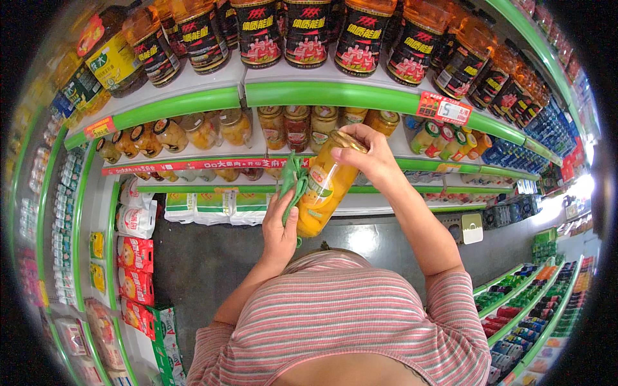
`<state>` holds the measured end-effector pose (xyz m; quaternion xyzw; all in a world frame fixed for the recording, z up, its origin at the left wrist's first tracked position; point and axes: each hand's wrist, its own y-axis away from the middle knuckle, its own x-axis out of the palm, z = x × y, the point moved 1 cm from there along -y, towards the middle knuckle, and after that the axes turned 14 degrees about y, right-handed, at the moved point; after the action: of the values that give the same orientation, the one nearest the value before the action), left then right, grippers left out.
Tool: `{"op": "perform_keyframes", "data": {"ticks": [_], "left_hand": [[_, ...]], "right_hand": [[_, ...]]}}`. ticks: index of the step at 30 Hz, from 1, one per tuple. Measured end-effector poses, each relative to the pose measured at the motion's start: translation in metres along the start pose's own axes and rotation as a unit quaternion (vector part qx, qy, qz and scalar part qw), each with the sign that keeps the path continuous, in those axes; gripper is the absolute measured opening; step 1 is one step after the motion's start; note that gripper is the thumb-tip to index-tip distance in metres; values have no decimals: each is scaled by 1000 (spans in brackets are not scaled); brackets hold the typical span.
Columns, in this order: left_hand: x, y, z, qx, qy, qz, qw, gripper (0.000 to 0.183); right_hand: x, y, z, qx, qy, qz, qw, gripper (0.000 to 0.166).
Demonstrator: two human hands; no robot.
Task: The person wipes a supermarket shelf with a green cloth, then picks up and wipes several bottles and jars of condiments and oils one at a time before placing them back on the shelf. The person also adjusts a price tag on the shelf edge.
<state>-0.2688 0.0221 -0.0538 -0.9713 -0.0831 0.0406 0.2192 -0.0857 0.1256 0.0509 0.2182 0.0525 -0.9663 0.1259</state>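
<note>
A glass jar of yellow fruit pieces with a gold metal lid is held tilted before my chest. My right hand grips it at the lid and neck, thumb across the near side. A folded green cloth is in my left hand, pressed against or close to the jar's lower left side. The cloth hides part of the left fingers. The jar's label bears writing and a fruit picture.
Preserved-fruit jars line the shelf just beyond my hands. Above it, a green-edged shelf carries large dark-labelled drink bottles. White-green packs sit on the bottom level. Stocked shelving stands left, and a drinks rack stands right on the grey floor.
</note>
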Motion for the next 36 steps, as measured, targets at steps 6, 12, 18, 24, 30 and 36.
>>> {"op": "perform_keyframes", "data": {"ticks": [6,12,18,24,30,36], "left_hand": [[2,-8,-13,121,-152,7,981,37],[21,-14,-24,306,-306,67,899,42],[12,3,11,352,-294,203,865,35],[-19,36,79,30,-204,125,970,37],[-36,51,79,-29,-127,78,988,35],[-45,59,77,-30,-136,50,989,35]], "right_hand": [[-2,-1,-6,20,-2,-40,999,47],[16,-6,-31,-6,120,-95,988,64],[0,-4,-37,20,177,-112,978,66],[-26,-9,-41,-34,250,-118,961,70],[-44,-40,-58,-95,418,-85,899,71],[-45,-64,-92,-120,487,-47,864,72]]}}
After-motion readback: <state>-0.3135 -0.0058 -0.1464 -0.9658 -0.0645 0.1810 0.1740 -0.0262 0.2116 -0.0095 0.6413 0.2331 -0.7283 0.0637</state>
